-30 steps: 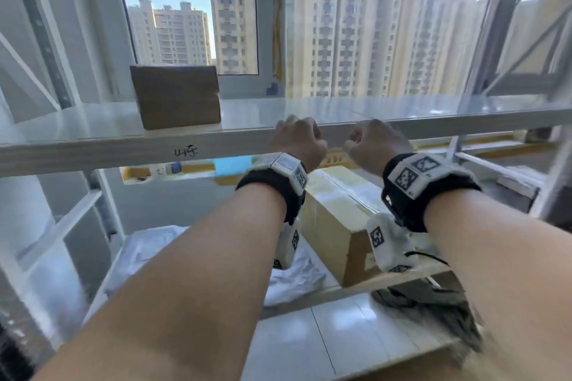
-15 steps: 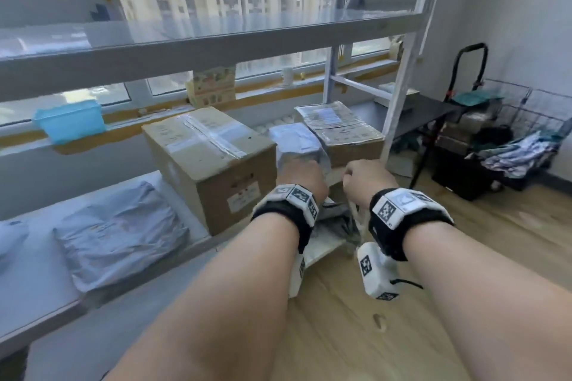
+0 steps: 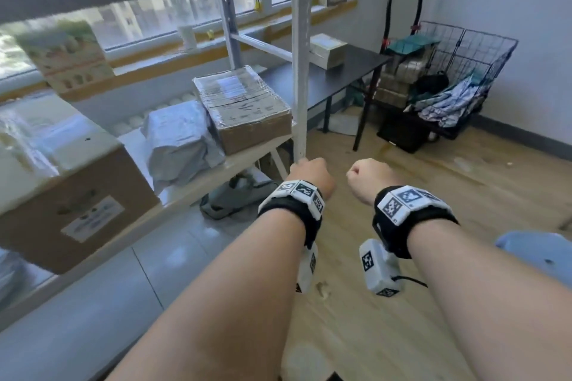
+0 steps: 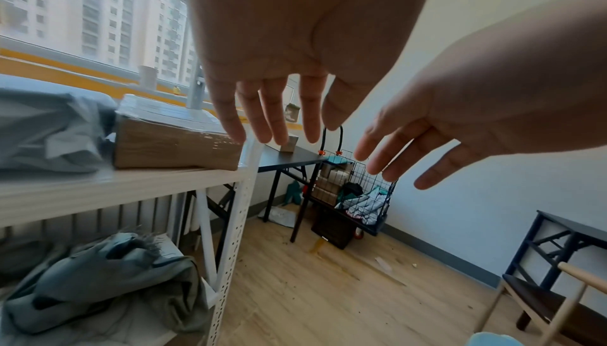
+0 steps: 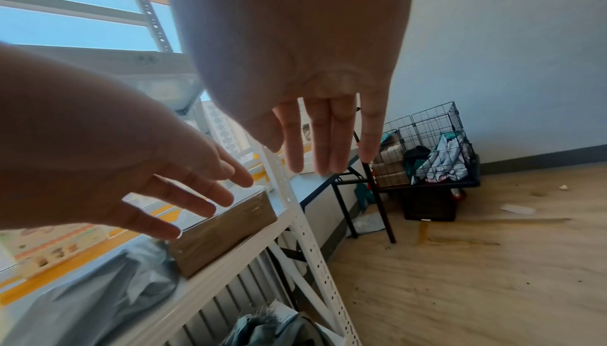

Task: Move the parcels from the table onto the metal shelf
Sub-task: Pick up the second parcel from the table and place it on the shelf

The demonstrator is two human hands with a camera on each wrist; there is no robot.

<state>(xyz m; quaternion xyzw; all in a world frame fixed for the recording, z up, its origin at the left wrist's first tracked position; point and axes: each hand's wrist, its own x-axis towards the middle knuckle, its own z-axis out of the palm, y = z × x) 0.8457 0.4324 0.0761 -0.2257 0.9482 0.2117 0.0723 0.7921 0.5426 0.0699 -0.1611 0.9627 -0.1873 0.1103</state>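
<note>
Head view: both forearms extend forward, the left hand (image 3: 311, 176) just in front of the white upright post (image 3: 299, 71) of the metal shelf (image 3: 192, 192) and the right hand (image 3: 370, 178) beside it over the wooden floor (image 3: 402, 303); from this angle only the backs of the hands show, and the fingers cannot be read. The wrist views supply what is hidden there: in the left wrist view the left hand's fingers (image 4: 272, 118) hang nearly straight and spread, holding nothing, with the right hand (image 4: 443, 131) likewise loose and empty beside it; the right wrist view confirms the right hand's fingers (image 5: 323, 138) straight and together, free of any object. Parcels already lie on the middle shelf board: a large cardboard box (image 3: 71, 192) with a label at the left, a grey plastic mailer bag (image 3: 182, 136) in the middle, and a film-wrapped flat carton (image 3: 244, 108) at the right end, next to the post. The wrist views alone show the level below, where a crumpled grey-green bag (image 4: 108, 279) lies. Beyond the shelf stands a dark table (image 3: 334, 74) bearing one small pale box (image 3: 328, 49), well apart from both hands. A wire-mesh cart (image 3: 458, 71) of cartons and cloth stands by the wall, to the right of the table.
</note>
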